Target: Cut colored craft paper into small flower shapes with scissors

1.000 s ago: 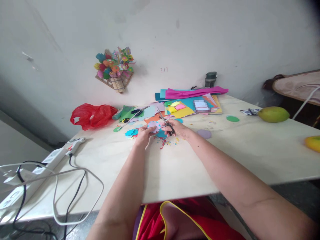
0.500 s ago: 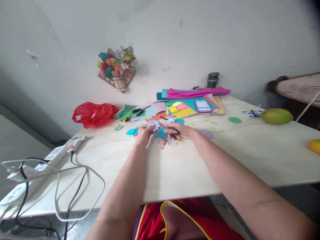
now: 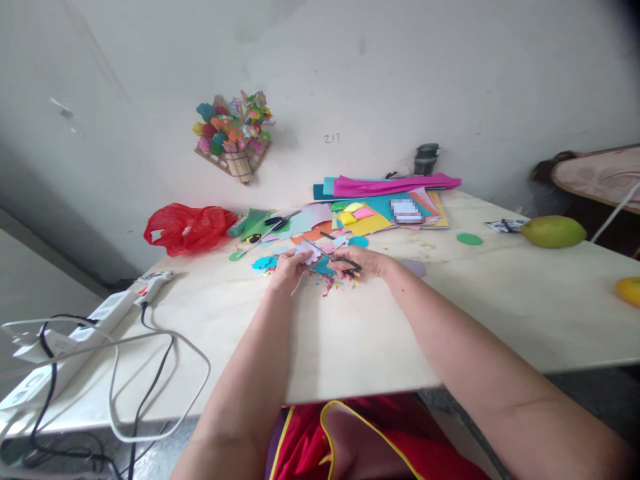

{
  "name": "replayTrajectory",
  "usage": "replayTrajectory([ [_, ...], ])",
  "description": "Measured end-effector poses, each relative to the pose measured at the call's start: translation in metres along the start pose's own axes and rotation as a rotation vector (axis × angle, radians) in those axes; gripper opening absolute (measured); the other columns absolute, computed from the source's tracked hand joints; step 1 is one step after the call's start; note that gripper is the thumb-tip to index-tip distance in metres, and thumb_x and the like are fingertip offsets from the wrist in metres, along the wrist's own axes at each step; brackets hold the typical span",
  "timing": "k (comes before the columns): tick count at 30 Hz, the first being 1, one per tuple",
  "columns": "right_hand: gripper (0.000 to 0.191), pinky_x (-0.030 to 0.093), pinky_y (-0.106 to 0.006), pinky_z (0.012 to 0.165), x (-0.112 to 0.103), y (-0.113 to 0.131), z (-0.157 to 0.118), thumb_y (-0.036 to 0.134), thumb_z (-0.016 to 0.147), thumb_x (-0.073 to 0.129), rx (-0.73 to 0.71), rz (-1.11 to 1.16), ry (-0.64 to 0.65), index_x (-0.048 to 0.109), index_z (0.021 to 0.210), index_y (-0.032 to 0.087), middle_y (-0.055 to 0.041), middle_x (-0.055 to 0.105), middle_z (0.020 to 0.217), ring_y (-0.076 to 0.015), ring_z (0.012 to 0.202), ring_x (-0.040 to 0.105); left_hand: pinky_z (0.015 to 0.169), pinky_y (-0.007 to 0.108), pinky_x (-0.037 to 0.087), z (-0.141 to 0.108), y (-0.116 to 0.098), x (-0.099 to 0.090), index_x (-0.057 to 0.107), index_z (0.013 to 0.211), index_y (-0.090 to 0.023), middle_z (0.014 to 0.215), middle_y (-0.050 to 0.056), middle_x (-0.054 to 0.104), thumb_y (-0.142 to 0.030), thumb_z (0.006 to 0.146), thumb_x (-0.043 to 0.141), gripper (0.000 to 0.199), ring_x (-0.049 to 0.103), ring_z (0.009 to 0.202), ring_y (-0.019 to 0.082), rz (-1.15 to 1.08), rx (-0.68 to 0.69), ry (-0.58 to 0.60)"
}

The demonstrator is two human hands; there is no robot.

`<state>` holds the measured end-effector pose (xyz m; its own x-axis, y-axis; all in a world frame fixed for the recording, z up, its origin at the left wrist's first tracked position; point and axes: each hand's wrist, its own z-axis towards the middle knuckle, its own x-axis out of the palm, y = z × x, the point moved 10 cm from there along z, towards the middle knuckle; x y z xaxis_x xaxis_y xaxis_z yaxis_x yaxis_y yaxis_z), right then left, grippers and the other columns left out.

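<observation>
The left hand point(image 3: 290, 267) pinches a scalloped lilac paper piece point(image 3: 306, 251) between thumb and fingers, its grip closed down on one side. The right hand point(image 3: 357, 261) has its grip wrapped around the handles of the black-handled scissors point(image 3: 353, 264), blades across the paper; how far apart the blades stand, I cannot tell. Both things are over the middle of the surface point(image 3: 350, 347), nearer its rear edge than its near edge, above the small scraps point(image 3: 333, 285).

To trim the scallops well, I would turn the paper with the left hand and let the scissors work in one place, with short snips deep between the blades. The left thumb is best held clear of the blade line, the pinch firm but light enough not to crease the sheet.

Counted: two pairs of scissors, the idle pair point(image 3: 277, 221) lying toward the rear edge, left of the middle; two green discs, one toward the left edge point(image 3: 237, 255) and one toward the right edge point(image 3: 469, 239); one lilac disc point(image 3: 413, 269); one red plastic bag point(image 3: 190, 230) by the rear left corner; one green mango point(image 3: 553, 232) by the right edge. The scraps are too small to count.
</observation>
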<state>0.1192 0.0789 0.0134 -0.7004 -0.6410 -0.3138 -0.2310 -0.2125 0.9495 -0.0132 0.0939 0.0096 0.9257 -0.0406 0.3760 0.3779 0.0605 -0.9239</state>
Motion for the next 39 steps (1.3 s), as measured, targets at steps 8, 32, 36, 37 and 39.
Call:
replayTrajectory([
  [8, 0.027, 0.032, -0.018, 0.035, 0.0, -0.003, 0.0, 0.038, 0.073, 0.069, 0.032, 0.011, -0.002, 0.055, 0.072, 0.015, 0.0018, 0.06, 0.054, -0.0063, 0.039, 0.05, 0.069, 0.031, 0.055, 0.0, 0.001, -0.001, 0.068, 0.07, -0.012, 0.069, 0.006, 0.07, -0.021, 0.052, 0.078, 0.023, 0.069, 0.07, 0.02, 0.03, -0.001, 0.01],
  [32, 0.029, 0.028, -0.018, 0.032, 0.0, -0.012, 0.006, 0.041, 0.073, 0.066, 0.009, 0.043, 0.067, 0.055, 0.067, 0.015, 0.0028, 0.055, 0.05, -0.006, 0.037, 0.046, 0.069, 0.031, 0.056, 0.001, 0.003, -0.002, 0.068, 0.07, -0.012, 0.069, 0.007, 0.07, -0.021, 0.054, 0.079, 0.022, 0.068, 0.067, 0.019, 0.054, -0.016, 0.047],
  [36, 0.028, 0.028, -0.017, 0.032, 0.0, -0.011, 0.006, 0.04, 0.071, 0.067, 0.005, 0.041, 0.073, 0.055, 0.067, 0.015, 0.0034, 0.054, 0.049, -0.0058, 0.038, 0.046, 0.069, 0.03, 0.056, 0.001, 0.003, -0.002, 0.069, 0.07, -0.012, 0.069, 0.006, 0.07, -0.022, 0.053, 0.08, 0.022, 0.068, 0.066, 0.019, 0.054, -0.013, 0.055],
  [37, 0.027, 0.028, -0.017, 0.033, 0.001, -0.01, 0.005, 0.039, 0.071, 0.067, 0.005, 0.038, 0.076, 0.055, 0.066, 0.015, 0.0036, 0.053, 0.049, -0.0056, 0.038, 0.045, 0.068, 0.03, 0.056, 0.001, 0.002, -0.001, 0.069, 0.069, -0.012, 0.069, 0.006, 0.07, -0.022, 0.053, 0.08, 0.021, 0.068, 0.066, 0.018, 0.054, -0.012, 0.055],
  [39, 0.026, 0.029, -0.017, 0.033, 0.002, -0.007, 0.004, 0.037, 0.069, 0.068, 0.007, 0.027, 0.071, 0.055, 0.065, 0.015, 0.0043, 0.051, 0.048, -0.0054, 0.038, 0.045, 0.067, 0.03, 0.056, 0.0, 0.001, -0.001, 0.069, 0.068, -0.012, 0.07, 0.006, 0.071, -0.021, 0.053, 0.079, 0.021, 0.067, 0.065, 0.018, 0.053, -0.012, 0.056],
])
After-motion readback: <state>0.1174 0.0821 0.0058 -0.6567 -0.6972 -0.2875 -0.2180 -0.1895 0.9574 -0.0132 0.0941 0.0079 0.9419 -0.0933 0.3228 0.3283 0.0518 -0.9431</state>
